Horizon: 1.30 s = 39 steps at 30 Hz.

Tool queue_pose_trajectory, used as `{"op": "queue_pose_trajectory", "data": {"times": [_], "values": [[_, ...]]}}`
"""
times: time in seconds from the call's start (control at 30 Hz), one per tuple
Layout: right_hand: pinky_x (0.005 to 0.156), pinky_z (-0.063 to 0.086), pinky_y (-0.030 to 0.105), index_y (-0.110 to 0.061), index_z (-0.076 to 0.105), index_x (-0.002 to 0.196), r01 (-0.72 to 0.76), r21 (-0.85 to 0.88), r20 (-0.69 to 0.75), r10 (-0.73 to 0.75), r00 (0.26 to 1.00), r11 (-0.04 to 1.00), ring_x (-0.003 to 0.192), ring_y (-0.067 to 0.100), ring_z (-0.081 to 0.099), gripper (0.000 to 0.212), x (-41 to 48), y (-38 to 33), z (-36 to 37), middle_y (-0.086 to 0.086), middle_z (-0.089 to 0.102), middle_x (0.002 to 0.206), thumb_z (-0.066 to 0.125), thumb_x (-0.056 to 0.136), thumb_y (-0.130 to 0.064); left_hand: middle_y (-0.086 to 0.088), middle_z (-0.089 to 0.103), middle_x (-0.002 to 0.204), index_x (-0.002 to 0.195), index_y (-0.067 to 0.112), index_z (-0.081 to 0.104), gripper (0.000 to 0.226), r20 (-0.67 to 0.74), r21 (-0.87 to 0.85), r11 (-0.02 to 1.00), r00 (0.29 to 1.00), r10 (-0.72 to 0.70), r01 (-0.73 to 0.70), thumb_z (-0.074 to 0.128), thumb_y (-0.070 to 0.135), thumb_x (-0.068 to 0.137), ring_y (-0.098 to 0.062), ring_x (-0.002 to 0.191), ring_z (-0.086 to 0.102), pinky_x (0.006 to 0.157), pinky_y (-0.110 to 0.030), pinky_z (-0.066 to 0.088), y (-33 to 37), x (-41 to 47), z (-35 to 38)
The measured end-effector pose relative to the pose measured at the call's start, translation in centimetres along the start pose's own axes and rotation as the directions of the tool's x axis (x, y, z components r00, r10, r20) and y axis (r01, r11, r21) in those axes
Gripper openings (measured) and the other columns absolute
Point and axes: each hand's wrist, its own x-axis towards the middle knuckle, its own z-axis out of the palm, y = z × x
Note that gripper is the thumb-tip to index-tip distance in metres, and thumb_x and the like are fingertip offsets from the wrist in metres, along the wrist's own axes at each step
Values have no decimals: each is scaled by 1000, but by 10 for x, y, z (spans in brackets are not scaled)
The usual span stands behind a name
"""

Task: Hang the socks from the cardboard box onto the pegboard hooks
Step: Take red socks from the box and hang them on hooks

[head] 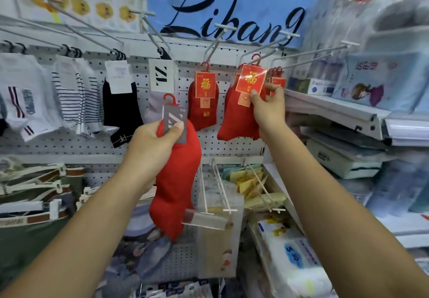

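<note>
- Head view: a white pegboard point(216, 144) fills the middle, with a blue banner point(232, 0) above it and a stocked metal shelf point(336, 109) running off to the right.
- Along the pegboard's upper row hang white socks point(23, 103), striped socks point(76, 98), black socks point(120, 105) and a hanging red pair point(203, 109) with a red-and-gold card.
- My left hand point(153, 144) is the lower one, in front of the pegboard. Its fingers and thumb are curled around a red sock pair point(178, 181) at the grey card point(174, 121). The pair dangles free below the hand, its red hanger pointing up and on no hook.
- My right hand point(269, 109) is raised, just right of the hanging red pair. Thumb and fingers pinch a second red sock pair point(239, 116) just under its glossy card point(250, 78).
- That pair's small red hanger point(255, 57) sits at a long wire hook point(267, 50) sticking out of the pegboard; I cannot tell whether it is fully over the wire.
- More red hangers point(275, 71) bunch on the next hook, just above my right hand.
</note>
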Motion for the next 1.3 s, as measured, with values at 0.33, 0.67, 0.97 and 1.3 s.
{"op": "queue_pose_trajectory", "data": {"times": [0.33,0.67,0.97,1.3], "values": [[98,55,47,-28,62,129,44,-283,-30,-55,998,958,109,21,64,38,20,19,-8,2,66,121,70,92,-34,-1,79,95,92,23,78,19,43,2,1000,999,-2,2,64,34,99,-24,100,74,98,-51,55,9,0,6],[108,46,38,-18,48,147,103,-509,-18,-130,991,855,126,19,54,56,-17,38,-18,7,53,142,65,96,-34,7,79,100,103,28,76,17,148,-54,998,989,-12,20,61,36,101,-14,101,73,100,-43,55,8,1,4],[81,62,34,-12,73,108,64,-121,592,20,806,991,92,14,73,27,-124,-18,31,7,76,98,64,97,-35,0,78,108,107,22,76,23,169,-131,991,986,13,9,59,35,101,-18,107,73,103,-43,53,23,11,-31],[79,62,32,-2,68,119,-117,74,720,28,693,990,92,19,72,24,-178,-17,135,12,76,108,65,96,-8,-2,76,117,118,18,71,49,134,-191,972,985,-112,137,65,49,81,-17,105,71,79,-31,55,0,-5,-147]]}}
